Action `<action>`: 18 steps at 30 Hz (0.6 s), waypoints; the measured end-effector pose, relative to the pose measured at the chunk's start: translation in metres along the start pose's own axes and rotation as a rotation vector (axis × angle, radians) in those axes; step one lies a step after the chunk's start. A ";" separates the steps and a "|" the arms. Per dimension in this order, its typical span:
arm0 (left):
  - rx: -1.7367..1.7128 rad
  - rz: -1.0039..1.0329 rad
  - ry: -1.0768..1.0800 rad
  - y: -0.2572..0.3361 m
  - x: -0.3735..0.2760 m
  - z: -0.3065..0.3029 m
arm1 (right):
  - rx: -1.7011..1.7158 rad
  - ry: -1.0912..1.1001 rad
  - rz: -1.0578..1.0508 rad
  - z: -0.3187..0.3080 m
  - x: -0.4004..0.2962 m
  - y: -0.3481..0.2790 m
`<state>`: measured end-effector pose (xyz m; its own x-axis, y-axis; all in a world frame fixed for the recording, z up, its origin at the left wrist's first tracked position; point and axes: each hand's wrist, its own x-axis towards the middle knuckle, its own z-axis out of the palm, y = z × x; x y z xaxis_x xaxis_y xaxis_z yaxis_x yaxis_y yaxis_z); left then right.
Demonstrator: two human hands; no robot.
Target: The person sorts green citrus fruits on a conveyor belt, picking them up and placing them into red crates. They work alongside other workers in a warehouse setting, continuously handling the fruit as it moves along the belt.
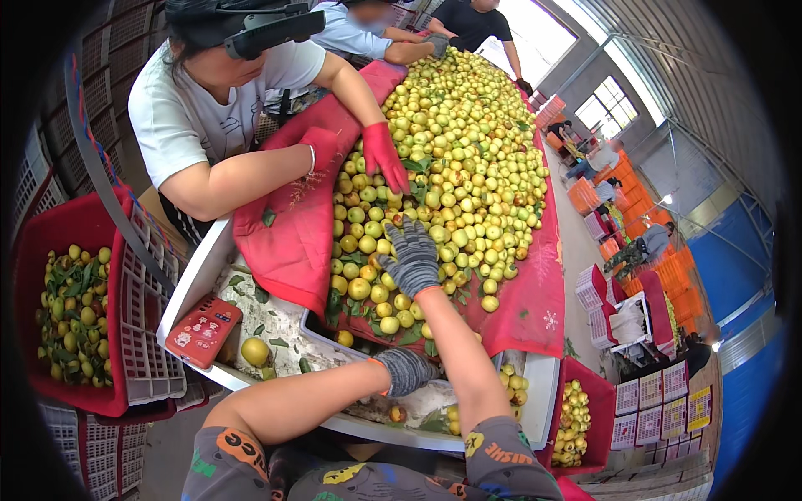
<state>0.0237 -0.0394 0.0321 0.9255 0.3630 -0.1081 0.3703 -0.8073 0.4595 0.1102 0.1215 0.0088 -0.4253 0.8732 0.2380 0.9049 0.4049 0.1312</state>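
A large heap of yellow-green fruits (463, 181), which look like jujubes, lies on a red padded cloth (288, 232) with green leaves mixed in. My right hand (413, 258), in a grey striped knit glove, rests on the near part of the heap with its fingers spread. Closer to me, my left hand (406, 372), gloved alike, is over the front edge of a grey-rimmed opening (313, 329) in the table. Its fingers are turned away and mostly hidden, so any fruit inside them cannot be seen.
Across at the left, a co-worker's red-gloved hand (383, 160) touches the heap. A red phone-like case (203, 330) and a single fruit (255, 352) lie on the white table (282, 325). Red-lined crates (119, 300) (598, 413) of fruit flank it. More people stand beyond.
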 end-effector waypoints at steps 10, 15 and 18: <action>-0.096 0.037 0.206 -0.009 0.004 0.015 | -0.013 -0.191 -0.400 -0.029 -0.093 0.001; -0.089 0.019 0.207 -0.011 0.010 0.019 | 0.312 -0.349 -0.410 -0.057 -0.120 0.026; -0.039 -0.011 0.099 -0.012 0.007 0.024 | 0.327 -0.277 -0.289 -0.073 -0.104 0.002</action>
<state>0.0280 -0.0387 0.0048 0.9082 0.4176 -0.0269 0.3755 -0.7850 0.4928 0.1553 0.0120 0.0546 -0.6782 0.7342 -0.0328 0.7283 0.6654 -0.1640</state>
